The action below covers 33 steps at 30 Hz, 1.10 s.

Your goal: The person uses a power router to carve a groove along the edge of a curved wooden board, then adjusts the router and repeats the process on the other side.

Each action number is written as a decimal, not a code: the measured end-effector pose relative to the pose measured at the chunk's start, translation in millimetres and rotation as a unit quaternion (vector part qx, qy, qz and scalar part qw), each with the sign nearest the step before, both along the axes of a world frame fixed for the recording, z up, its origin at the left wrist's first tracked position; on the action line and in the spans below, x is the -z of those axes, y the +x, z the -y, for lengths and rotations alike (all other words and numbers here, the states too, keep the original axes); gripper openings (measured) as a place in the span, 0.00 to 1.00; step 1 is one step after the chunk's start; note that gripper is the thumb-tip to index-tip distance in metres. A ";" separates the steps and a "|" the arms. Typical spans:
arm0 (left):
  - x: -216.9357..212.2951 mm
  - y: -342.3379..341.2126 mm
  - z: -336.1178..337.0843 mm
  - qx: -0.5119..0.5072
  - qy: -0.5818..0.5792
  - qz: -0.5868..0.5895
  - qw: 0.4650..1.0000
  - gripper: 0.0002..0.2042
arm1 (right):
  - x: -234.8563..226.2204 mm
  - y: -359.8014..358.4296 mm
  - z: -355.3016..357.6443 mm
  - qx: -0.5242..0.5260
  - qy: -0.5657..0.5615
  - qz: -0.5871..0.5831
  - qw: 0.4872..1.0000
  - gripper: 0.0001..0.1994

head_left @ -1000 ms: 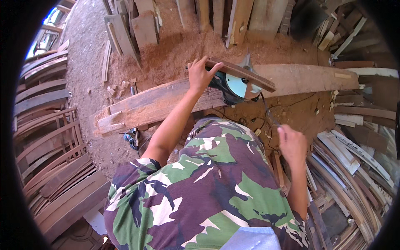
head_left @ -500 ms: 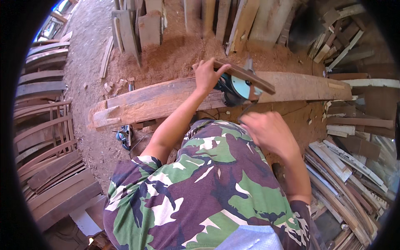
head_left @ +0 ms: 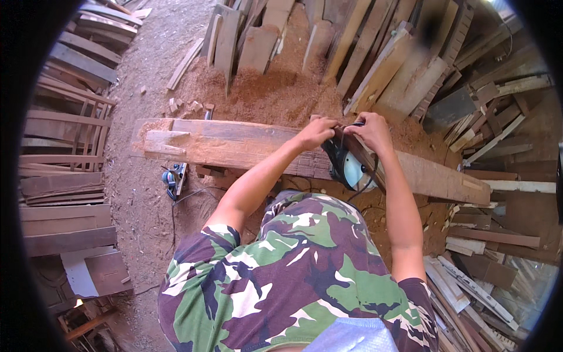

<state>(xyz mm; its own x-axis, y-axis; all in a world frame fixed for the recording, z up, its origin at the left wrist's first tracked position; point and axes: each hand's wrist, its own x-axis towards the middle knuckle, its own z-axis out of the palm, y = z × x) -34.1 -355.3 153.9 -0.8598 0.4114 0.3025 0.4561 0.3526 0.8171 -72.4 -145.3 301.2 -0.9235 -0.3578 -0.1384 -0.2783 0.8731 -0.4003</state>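
Landmark = worktop (head_left: 234, 138), the long plank running crosswise in front of the person.

Power saw (head_left: 352, 170), dark body with a pale round face, is sitting at the worktop's near edge, right of its middle. Brown wooden strip (head_left: 359, 149) is lying slantwise along the saw, one end over the worktop, the other pointing back past its near edge. A thin dark cord is hanging by the strip.

Left hand (head_left: 318, 131) is reaching over the worktop, fingers curling at the far end of saw and strip. Can't tell whether that grip is clamping the strip, the saw body or neither. Right hand (head_left: 373, 134) is bending in from the other side; its grip looks to be pinching a small dark item (head_left: 357, 124) just above the strip. Too small to identify. Hands are working nearly together.

Step in hand, my read: two-handed fiddling at the strip's far end, more setting-up than cutting. Next move is calling for a steady left side, fine right-hand fingering, and the cord kept clear; blade isn't showing clearly, so treat as live.

Around it: a second power tool (head_left: 174, 179) is lying on the ground, near side of the worktop's left end. Sawdust (head_left: 252, 91) is heaping beyond the worktop, boards (head_left: 258, 47) leaning behind that.
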 end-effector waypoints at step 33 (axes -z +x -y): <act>-18.1 3.9 5.9 -0.038 0.032 0.109 0.993 0.40 | 42.6 -126.2 -123.5 0.164 0.102 -0.033 0.981 0.34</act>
<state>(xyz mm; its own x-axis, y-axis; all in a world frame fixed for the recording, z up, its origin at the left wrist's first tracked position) -30.2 -361.2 172.0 -0.9352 0.3293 0.1300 0.2409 0.3228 0.9153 -198.6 -21.9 258.6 -0.9937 -0.0111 -0.1118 0.0113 0.9802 -0.1977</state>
